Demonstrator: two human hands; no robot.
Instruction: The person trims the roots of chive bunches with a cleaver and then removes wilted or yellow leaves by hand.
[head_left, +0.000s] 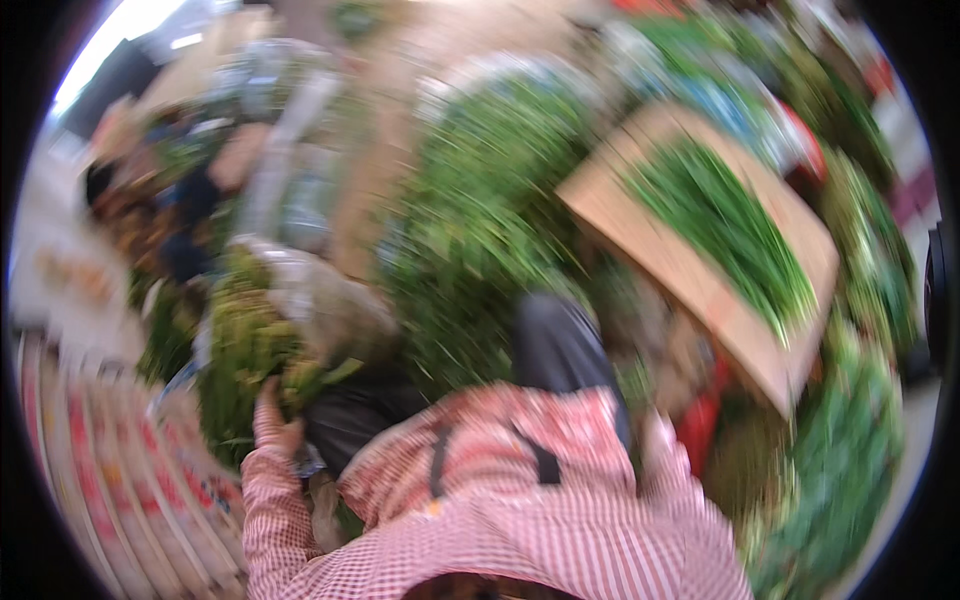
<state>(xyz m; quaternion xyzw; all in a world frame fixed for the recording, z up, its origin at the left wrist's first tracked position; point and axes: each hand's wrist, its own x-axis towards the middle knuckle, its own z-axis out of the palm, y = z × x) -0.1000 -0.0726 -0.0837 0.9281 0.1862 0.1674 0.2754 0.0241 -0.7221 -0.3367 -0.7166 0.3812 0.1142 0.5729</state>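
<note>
The picture is blurred. My left hand (277, 421) is at the lower left, against a mass of leafy greens (238, 352) with yellowish tops; whether its fingers grip any stems I cannot tell. My right hand is hidden or blurred past the pink checked right sleeve (675, 472), beside my knee. Before my knees lies a big heap of long green leaves (480, 187). To the right, a bunch of long, thin green leaves with pale ends (727, 225) lies on a tilted cardboard box or board (675, 277).
More greens (840, 465) are piled at the right edge. A clear plastic bag (315, 292) stands between the left greens and the central heap. A red thing (699, 435) is under the cardboard. A slatted, patterned surface (127, 480) lies at the lower left.
</note>
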